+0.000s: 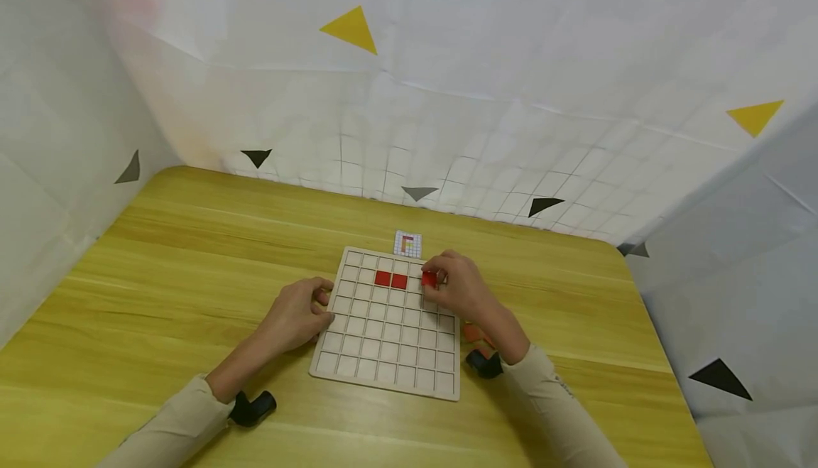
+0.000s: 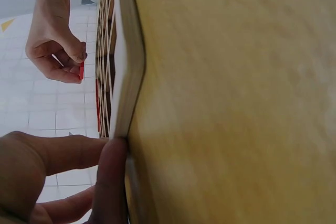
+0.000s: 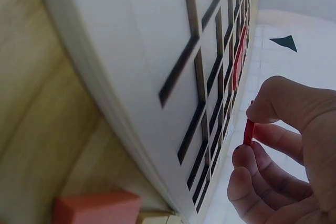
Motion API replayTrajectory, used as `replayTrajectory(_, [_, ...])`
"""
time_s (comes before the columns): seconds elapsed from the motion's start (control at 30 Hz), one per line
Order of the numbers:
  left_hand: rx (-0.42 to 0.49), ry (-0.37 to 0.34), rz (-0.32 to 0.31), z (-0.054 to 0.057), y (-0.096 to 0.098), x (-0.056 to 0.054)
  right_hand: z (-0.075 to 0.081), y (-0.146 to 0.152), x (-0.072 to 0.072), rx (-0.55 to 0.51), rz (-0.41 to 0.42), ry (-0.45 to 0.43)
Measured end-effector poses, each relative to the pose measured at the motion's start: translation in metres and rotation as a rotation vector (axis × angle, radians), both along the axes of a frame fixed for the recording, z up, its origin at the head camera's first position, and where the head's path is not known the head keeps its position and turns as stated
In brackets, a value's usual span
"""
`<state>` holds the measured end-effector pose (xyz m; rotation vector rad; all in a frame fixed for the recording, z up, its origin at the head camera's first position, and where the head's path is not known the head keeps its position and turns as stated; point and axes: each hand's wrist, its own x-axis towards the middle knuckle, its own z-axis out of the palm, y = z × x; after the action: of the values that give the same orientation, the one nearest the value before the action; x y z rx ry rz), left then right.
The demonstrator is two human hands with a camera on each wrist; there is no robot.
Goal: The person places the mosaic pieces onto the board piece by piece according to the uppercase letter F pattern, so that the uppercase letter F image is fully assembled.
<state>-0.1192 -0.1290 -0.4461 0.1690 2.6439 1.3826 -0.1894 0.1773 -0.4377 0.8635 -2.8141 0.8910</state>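
A pale wooden grid board lies flat on the table, with two red square tiles side by side in its second row from the far edge. My right hand pinches another red square tile between thumb and fingers, above the board's far right part. In the right wrist view this tile stands on edge, apart from the board. My left hand is at the board's left edge, with the thumb and fingers touching its side.
Beyond the board's far edge lies a small printed grid card with a coloured pattern. Several orange pieces lie on the table by the board's right edge, partly hidden by the right wrist. White sheets with yellow and dark triangles surround the wooden table.
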Motion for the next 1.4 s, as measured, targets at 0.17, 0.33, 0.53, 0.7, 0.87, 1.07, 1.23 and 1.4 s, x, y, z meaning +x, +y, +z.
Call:
replayTrajectory(0.17, [0.002,-0.003,0.0,-0.001,0.0,0.0,-0.001,-0.004,0.0,-0.003,0.009,0.0])
replayTrajectory(0.33, [-0.012,0.002,-0.001,-0.002,0.0,-0.001,-0.003,-0.008,0.0,-0.007,0.014,-0.013])
replayTrajectory(0.53, [-0.014,0.009,-0.006,-0.003,-0.001,-0.002,-0.005,-0.011,0.001,-0.009,0.02,-0.046])
replayTrajectory(0.7, [-0.012,0.013,-0.009,-0.004,-0.001,-0.003,-0.007,-0.014,0.0,-0.014,0.026,-0.038])
replayTrajectory(0.87, [-0.011,0.006,-0.005,-0.004,-0.001,-0.003,-0.008,-0.015,-0.001,-0.01,0.035,-0.021])
replayTrajectory(1.07, [-0.024,0.014,-0.005,-0.004,-0.001,-0.003,-0.009,-0.015,-0.001,-0.009,0.038,-0.026])
replayTrajectory(1.23, [-0.029,0.023,-0.01,-0.004,-0.001,-0.002,-0.008,-0.016,-0.001,0.006,0.034,-0.038])
replayTrajectory(1.4, [-0.038,0.028,-0.011,-0.004,-0.001,-0.002,-0.007,-0.016,-0.001,0.013,0.037,-0.045])
